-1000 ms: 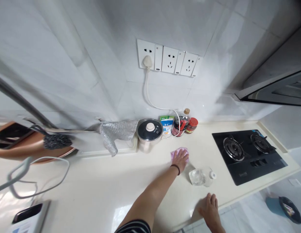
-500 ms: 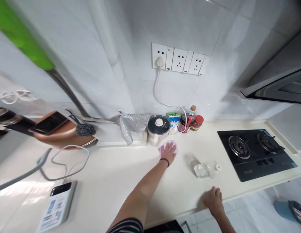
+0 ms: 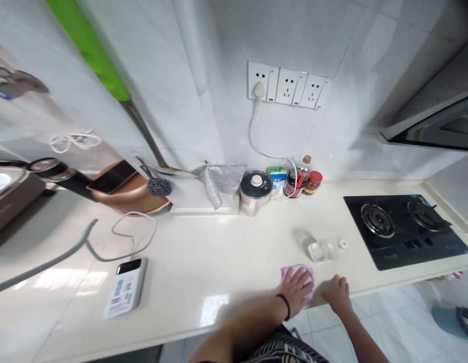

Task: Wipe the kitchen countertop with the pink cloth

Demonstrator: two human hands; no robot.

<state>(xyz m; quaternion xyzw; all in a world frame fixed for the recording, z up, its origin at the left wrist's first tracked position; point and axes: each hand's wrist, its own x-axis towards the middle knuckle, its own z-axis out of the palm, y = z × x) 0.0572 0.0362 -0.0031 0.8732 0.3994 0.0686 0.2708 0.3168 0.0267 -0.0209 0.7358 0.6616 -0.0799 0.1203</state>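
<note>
My left hand (image 3: 295, 291), with a dark bracelet at the wrist, presses a pink cloth (image 3: 285, 273) onto the countertop near its front edge. The fingers lie over the cloth and hold it. My right hand (image 3: 337, 294) rests at the counter edge just right of the cloth, thumb apart from the fingers, with nothing in it. Beyond both hands, a clear plastic bottle (image 3: 322, 250) with a white cap lies on its side.
A black gas hob (image 3: 398, 252) is set in the counter (image 3: 218, 252) at right. Along the wall stand a lidded electric pot (image 3: 255, 196), a red-lidded jar (image 3: 313, 182) and a seasoning bag (image 3: 278, 182). At left are a white power bank (image 3: 127, 288), a cable and a copper-coloured pan (image 3: 135, 195).
My left hand has drawn the pink cloth from beside the pot toward the front edge, close to my right hand. My right hand stays at the edge. The view has shifted left.
</note>
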